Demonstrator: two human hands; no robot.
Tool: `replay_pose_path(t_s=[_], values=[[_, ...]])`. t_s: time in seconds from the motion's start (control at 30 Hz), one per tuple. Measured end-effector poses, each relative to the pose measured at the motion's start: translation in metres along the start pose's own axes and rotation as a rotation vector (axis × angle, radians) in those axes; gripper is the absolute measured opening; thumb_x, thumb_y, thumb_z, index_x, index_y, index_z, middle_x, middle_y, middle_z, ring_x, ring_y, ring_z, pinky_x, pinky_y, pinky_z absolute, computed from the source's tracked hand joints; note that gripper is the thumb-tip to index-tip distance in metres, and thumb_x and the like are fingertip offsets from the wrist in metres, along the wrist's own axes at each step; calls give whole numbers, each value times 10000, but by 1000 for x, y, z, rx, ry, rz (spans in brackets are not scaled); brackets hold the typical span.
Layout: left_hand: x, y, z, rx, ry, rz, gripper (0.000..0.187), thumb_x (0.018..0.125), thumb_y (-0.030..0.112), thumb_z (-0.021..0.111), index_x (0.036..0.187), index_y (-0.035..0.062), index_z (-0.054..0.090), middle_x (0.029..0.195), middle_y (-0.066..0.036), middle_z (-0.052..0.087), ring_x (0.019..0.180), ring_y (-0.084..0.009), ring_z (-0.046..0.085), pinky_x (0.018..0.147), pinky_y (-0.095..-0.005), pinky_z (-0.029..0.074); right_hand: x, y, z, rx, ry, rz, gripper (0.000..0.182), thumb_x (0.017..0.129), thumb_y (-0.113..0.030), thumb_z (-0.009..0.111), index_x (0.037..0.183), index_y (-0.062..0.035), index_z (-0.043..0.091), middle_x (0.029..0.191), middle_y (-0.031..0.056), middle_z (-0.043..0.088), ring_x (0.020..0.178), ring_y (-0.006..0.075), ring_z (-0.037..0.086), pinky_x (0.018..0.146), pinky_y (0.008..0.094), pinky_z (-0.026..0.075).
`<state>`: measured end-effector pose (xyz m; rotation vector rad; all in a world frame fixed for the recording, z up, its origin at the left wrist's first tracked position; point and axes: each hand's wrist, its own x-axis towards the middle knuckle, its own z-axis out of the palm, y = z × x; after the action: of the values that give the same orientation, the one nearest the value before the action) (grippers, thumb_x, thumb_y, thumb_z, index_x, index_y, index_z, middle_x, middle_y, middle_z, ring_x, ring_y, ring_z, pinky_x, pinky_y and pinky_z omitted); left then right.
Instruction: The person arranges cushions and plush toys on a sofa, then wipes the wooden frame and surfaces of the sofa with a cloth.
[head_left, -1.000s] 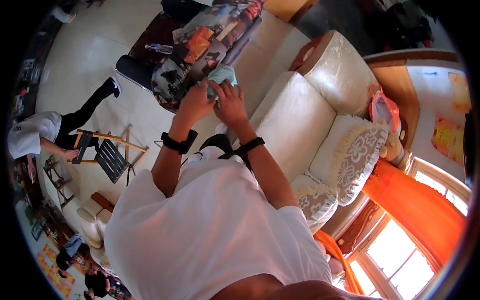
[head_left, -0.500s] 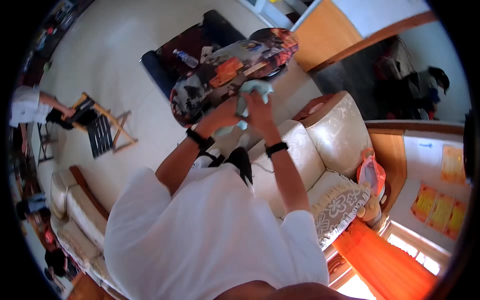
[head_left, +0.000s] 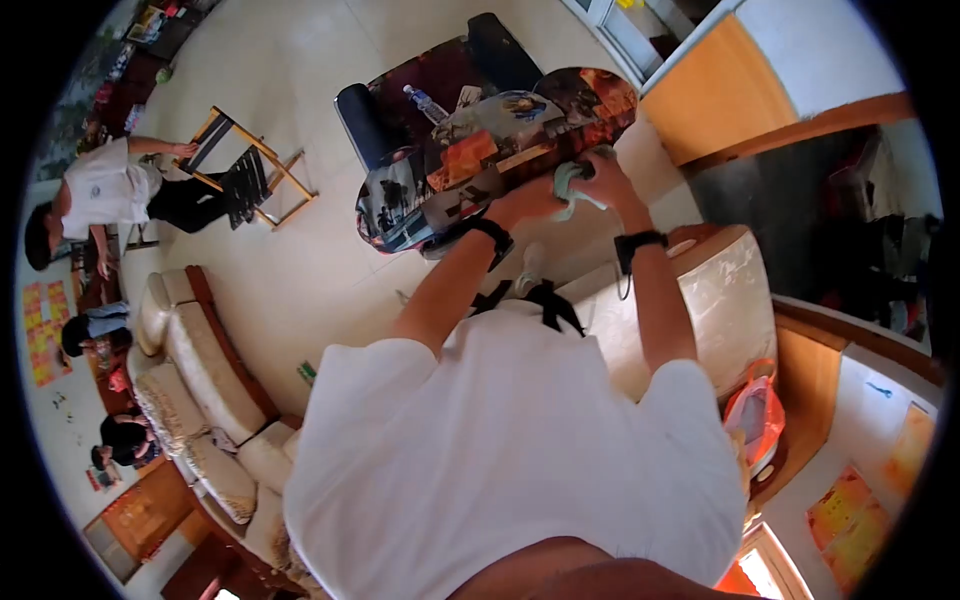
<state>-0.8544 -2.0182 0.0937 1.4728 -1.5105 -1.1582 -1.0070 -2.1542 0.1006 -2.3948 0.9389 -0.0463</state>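
Observation:
A light green cloth (head_left: 568,188) is bunched between my two hands, just off the near edge of a table (head_left: 465,165) with a dark picture print on its top. My left hand (head_left: 528,203) is closed on the cloth's left side. My right hand (head_left: 608,183) grips its right side, with the fingers bent around it. Both wrists wear black bands. How the fingers sit under the cloth is hidden.
A clear plastic bottle (head_left: 426,104) lies on the dark far part of the table. To the left, a person (head_left: 105,188) handles a wooden folding chair (head_left: 245,182). Cream sofas (head_left: 700,300) stand at right and left. An orange bag (head_left: 757,412) is at the right.
The view has swung, so the table and my hands appear farther right. The cloth hangs in a smaller bunch between my hands. The person at left shows more fully beside the chair.

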Motion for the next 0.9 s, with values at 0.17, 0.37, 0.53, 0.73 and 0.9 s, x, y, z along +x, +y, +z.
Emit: replay_pose_path(t_s=[0.17, 0.37, 0.53, 0.73, 0.9], values=[[-14, -26, 19, 209, 106, -201, 526, 859, 299, 653, 1236, -29, 487, 1071, -270, 634, 945, -437, 618, 800, -474, 498, 24, 22, 16, 168, -105, 97, 574, 704, -456, 719, 1098, -43, 659, 1145, 222, 614, 1089, 395, 549, 930, 443, 467], [-65, 1, 11, 417, 257, -228, 421, 922, 302, 572, 1216, 3, 530, 887, -215, 656, 838, -415, 633, 728, -499, 503, 4, 8, 44, -21, 192, 8, 477, 866, -405, 603, 1214, -79, 613, 1234, 172, 572, 1241, 355, 454, 981, 576, 390], [-112, 17, 9, 559, 399, -152, 482, 846, 166, 594, 1311, 75, 503, 1032, -168, 641, 944, -351, 627, 781, -448, 516, 0, 3, 46, -141, 202, 18, 448, 883, -384, 600, 1217, -87, 606, 1239, 165, 567, 1235, 352, 459, 958, 572, 409], [-176, 15, 4, 610, 431, -183, 650, 822, 133, 599, 1434, 92, 383, 1264, -188, 538, 1166, -362, 519, 1003, -470, 405, -16, -22, 32, -263, 189, -148, 359, 872, -276, 633, 1179, -92, 626, 1147, 154, 608, 1165, 360, 492, 941, 544, 415], [-208, 14, 4, 431, 505, -203, 740, 814, 175, 649, 1469, 102, 313, 1312, -197, 501, 1221, -384, 467, 1055, -486, 352, -43, -73, 33, -325, 178, -376, 305, 845, -247, 644, 1115, -105, 649, 1114, 131, 613, 1099, 330, 522, 935, 507, 399]])
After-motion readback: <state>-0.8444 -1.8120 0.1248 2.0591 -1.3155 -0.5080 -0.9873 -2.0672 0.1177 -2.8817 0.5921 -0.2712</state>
